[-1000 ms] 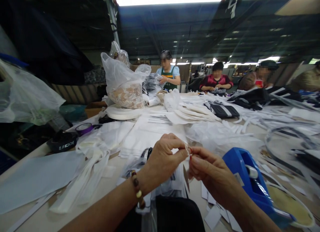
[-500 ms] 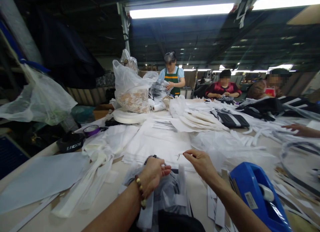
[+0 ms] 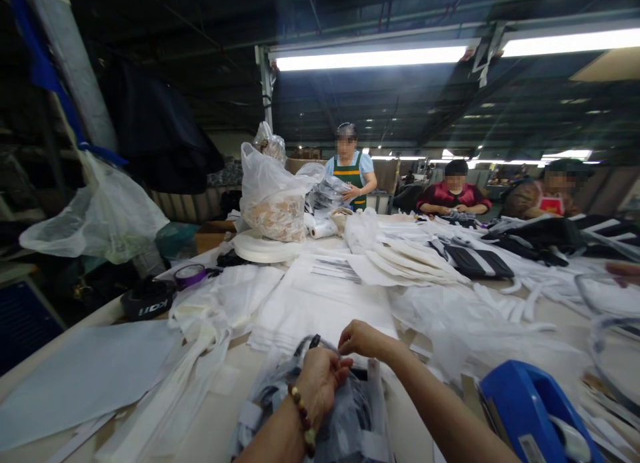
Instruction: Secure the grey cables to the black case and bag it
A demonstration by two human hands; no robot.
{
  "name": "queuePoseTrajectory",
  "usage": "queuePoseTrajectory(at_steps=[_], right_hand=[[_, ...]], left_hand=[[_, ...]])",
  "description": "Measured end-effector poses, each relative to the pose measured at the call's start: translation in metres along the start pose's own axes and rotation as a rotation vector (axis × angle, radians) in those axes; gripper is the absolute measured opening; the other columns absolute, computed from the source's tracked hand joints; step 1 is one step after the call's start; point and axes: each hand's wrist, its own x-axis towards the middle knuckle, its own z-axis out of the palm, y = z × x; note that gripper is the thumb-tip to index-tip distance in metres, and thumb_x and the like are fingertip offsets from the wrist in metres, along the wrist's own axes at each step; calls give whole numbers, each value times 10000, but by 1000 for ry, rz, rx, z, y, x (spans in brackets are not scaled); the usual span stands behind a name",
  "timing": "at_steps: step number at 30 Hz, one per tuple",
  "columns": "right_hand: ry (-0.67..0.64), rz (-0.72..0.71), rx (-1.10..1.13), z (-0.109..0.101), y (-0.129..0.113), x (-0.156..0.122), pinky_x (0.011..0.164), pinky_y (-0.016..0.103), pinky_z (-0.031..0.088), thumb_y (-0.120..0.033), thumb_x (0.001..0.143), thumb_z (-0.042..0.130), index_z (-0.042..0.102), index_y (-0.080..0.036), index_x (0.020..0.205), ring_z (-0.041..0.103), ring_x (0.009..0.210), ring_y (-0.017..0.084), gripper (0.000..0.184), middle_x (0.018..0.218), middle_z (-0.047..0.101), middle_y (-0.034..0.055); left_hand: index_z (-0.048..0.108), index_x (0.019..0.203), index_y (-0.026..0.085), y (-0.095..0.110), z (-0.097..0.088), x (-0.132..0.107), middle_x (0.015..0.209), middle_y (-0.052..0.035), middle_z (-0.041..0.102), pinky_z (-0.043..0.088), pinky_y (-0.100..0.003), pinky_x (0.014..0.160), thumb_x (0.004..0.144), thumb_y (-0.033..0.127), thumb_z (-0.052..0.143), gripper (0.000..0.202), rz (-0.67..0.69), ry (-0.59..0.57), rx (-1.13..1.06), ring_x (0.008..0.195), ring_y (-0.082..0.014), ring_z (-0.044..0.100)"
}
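Head view, bagged bundle [image 3: 347,406], under left hand [image 3: 323,375]

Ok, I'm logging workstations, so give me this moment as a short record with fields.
Left hand: over a plastic-wrapped bundle, fingers curled; contact unclear
Left wrist: beaded bracelet
Right hand: close to the left, fingertips drawn together; anything held is too small to tell
Beyond hands: stacked white sheets
Left side: pale sheet, purple tape roll
Right side: blue dispenser
Across table: person in green apron, holding clear plastic packets
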Motion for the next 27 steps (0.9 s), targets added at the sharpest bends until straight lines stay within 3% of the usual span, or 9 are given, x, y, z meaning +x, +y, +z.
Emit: queuePoseTrajectory(at_steps=[11, 27], right_hand=[[-12, -31, -6, 4, -2, -1, 745, 324, 513, -298, 863, 589, 625, -123, 908, 613, 824, 152, 185, 903, 640, 15], [14, -15, -73, 5, -8, -5, 775, 344, 508, -300, 873, 574, 620, -130, 940, 606, 869, 162, 189, 961, 632, 28]], left_hand=[[523, 821, 105, -2, -5, 5, 720, 12, 538, 410, -155, 439, 912, 186, 489, 126, 35, -26, 15, 563, -71, 524], [538, 881, 109, 0, -6, 6, 730, 14, 544, 406, -169, 445, 907, 231, 512, 127, 67, -35, 97, 545, -71, 510]])
